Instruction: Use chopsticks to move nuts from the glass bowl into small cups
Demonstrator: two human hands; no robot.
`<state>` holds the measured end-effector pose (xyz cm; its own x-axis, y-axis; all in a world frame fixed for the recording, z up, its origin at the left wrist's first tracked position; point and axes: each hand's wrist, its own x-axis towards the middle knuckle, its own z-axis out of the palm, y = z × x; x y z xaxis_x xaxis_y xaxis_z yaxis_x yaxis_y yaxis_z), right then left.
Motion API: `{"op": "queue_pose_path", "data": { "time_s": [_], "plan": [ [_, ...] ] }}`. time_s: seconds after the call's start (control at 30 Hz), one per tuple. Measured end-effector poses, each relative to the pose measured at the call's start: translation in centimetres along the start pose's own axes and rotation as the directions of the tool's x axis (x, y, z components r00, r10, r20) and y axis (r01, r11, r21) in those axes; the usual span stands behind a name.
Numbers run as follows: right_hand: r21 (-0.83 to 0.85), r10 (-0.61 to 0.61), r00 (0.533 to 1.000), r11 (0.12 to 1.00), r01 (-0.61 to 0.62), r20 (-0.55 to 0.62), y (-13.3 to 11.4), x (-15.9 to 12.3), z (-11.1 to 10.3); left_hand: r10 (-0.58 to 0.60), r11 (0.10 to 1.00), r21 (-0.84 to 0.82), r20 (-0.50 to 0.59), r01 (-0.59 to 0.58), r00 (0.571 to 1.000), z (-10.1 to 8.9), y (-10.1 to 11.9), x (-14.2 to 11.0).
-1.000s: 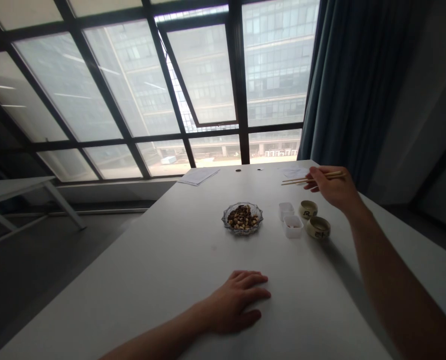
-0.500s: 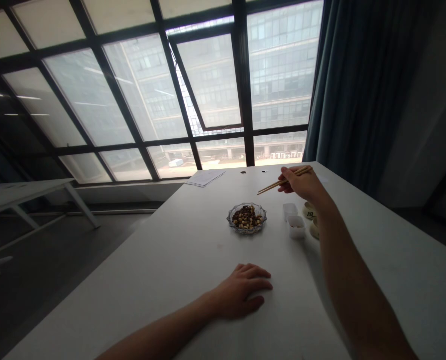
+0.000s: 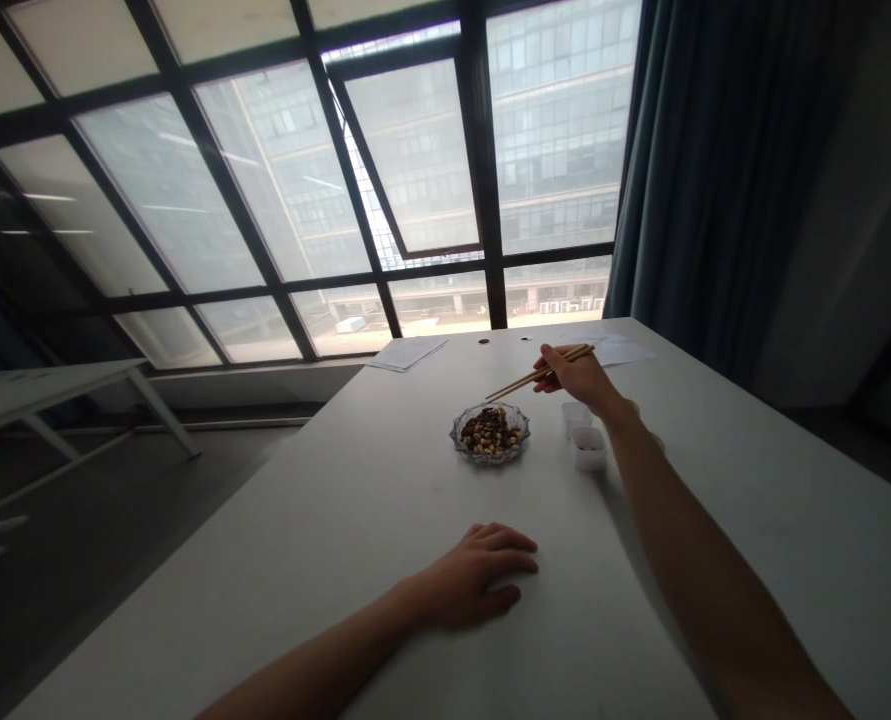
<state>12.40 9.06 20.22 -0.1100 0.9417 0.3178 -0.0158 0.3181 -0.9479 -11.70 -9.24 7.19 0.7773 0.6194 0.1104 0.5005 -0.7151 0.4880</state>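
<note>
My right hand [image 3: 578, 376] is closed round a pair of wooden chopsticks [image 3: 529, 378], held above the table with the tips pointing left and down, just above the far rim of a glass dish [image 3: 489, 434] filled with mixed nuts and beans. My left hand [image 3: 475, 578] lies flat and open on the white table [image 3: 355, 520], near me, touching nothing else. Two small white plastic cups [image 3: 588, 447] stand right of the dish, partly under my right forearm. The small ceramic bowls behind them are hidden by my arm.
Sheets of paper [image 3: 407, 351] lie at the table's far edge, another sheet [image 3: 619, 349] at the far right. A large window wall stands behind, a dark curtain [image 3: 700, 170] at the right. A second white table [image 3: 47, 385] stands at the left.
My right hand has carried the chopsticks leftward from above the ceramic bowls to the dish, its forearm now covering the bowls. My left hand stays flat on the table.
</note>
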Motion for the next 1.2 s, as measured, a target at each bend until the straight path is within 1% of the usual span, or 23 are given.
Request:
{"op": "queue_pose_path", "data": {
  "time_s": [0.1, 0.23, 0.33, 0.47, 0.63, 0.73, 0.87, 1.0, 1.07, 1.2],
  "plan": [
    [0.018, 0.005, 1.0, 1.0, -0.005, 0.015, 0.4, 0.1, 0.3, 0.012, 1.0, -0.01, 0.017, -0.012, 1.0, -0.3, -0.1, 0.0],
    [-0.024, -0.017, 0.998, 1.0, 0.016, -0.055, 0.9, 0.5, 0.5, 0.032, 0.999, -0.018, 0.032, -0.031, 0.999, -0.3, -0.2, 0.1],
    [-0.061, -0.03, 0.998, 0.998, 0.026, -0.06, 1.6, 0.9, 0.6, 0.037, 0.999, -0.021, 0.027, -0.037, 0.999, -0.3, -0.3, 0.1],
    [-0.083, -0.026, 1.0, 0.996, 0.026, 0.001, 2.9, 1.3, 0.8, 0.037, 0.999, -0.017, 0.031, -0.036, 0.999, -0.3, -0.3, 0.1],
    [-0.101, -0.061, 0.995, 0.993, 0.069, 0.081, 4.3, 1.5, 1.3, 0.043, 0.999, -0.012, 0.034, -0.043, 0.998, -0.3, -0.4, 0.1],
    [-0.126, -0.117, 0.986, 0.983, 0.132, 0.121, 4.8, 1.5, 1.7, 0.045, 0.999, -0.015, 0.037, -0.044, 0.998, -0.3, -0.5, 0.2],
    [-0.195, -0.201, 0.962, 0.952, 0.236, 0.184, 5.2, 1.2, 2.4, 0.056, 0.998, -0.02, 0.029, -0.055, 0.998, -0.2, -0.6, 0.2],
    [-0.291, -0.241, 0.943, 0.908, 0.302, 0.228, 5.2, 0.8, 2.8, 0.051, 0.998, -0.024, 0.029, -0.05, 0.998, -0.1, -0.6, 0.2],
    [-0.312, -0.247, 0.94, 0.897, 0.314, 0.236, 5.4, 0.8, 3.0, 0.049, 0.999, -0.024, 0.029, -0.048, 0.998, -0.1, -0.6, 0.2],
    [-0.306, -0.231, 0.942, 0.903, 0.301, 0.243, 6.1, 0.8, 3.3, 0.057, 0.998, -0.023, 0.027, -0.056, 0.998, 0.0, -0.7, 0.2]
  ]
}}
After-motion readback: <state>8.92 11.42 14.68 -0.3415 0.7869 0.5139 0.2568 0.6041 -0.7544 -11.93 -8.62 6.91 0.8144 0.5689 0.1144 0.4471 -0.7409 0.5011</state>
